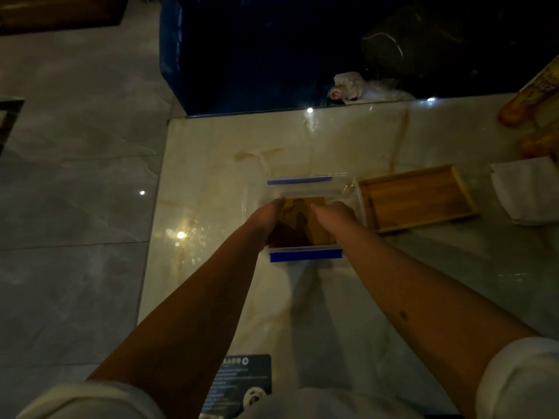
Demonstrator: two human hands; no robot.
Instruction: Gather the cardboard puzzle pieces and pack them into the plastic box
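Plastic box [351, 189]: clear, blue clips on near and far edges, frame centre, on pale marble tabletop [230, 164].
Cardboard puzzle pieces [302, 225]: brown flat stack, inside box, between both hands.
Left hand [267, 216]: inside box, against stack's left edge; grip cannot be told.
Right hand [335, 211]: inside box at stack's right side; fingers hidden, grip cannot be told.
Wooden tray [420, 196]: just right of box.
Dark printed card [239, 385]: lower centre.
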